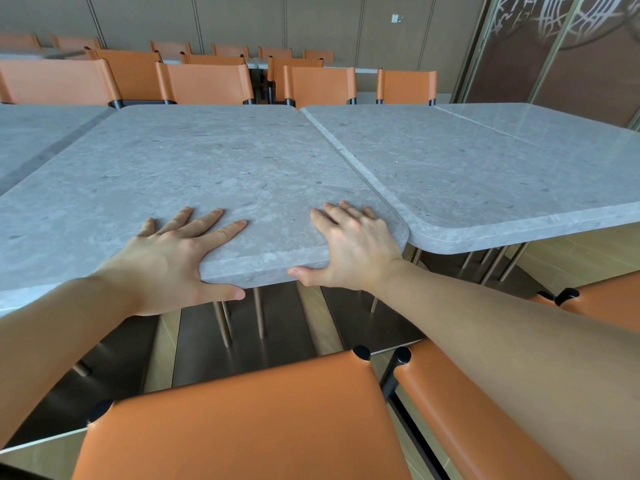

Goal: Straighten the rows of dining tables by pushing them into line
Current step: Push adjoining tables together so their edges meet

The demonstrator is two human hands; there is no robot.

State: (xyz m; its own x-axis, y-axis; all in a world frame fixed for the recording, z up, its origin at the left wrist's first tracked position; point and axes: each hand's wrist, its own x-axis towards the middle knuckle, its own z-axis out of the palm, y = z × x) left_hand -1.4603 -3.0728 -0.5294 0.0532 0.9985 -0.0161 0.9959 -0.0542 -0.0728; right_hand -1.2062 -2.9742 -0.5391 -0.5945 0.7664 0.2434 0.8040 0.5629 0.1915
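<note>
The grey stone counter (207, 168) in the centre of the view is taken as the landmark. Its top is seen from the near edge, and its side edges run away from the viewer toward the far wall; whether that is its long axis cannot be told. Its near edge is angled, with the right corner lying farther from the viewer than the left part.

A second counter (467, 174) lies just to the right of the landmark, set apart by a narrow seam along the side edges. Its near edge does not line up with the landmark's near edge. A third counter (540, 123) adjoins it farther right. To the left of the landmark, another counter (31, 133) is seen across a wider dark gap.

Orange chairs (204, 83) are lined up close behind the landmark's far edge. Two orange chair backs (249, 420) stand in front of its near edge, with open floor and thin table legs (258, 313) visible between.

The left hand (173, 261) is laid flat on the landmark's top at the near edge, fingers straight and spread, thumb hooked against the edge face. The right hand (353, 247) is placed at the near right corner, fingers extended on top and thumb set below the edge. Nothing is carried in either hand.
</note>
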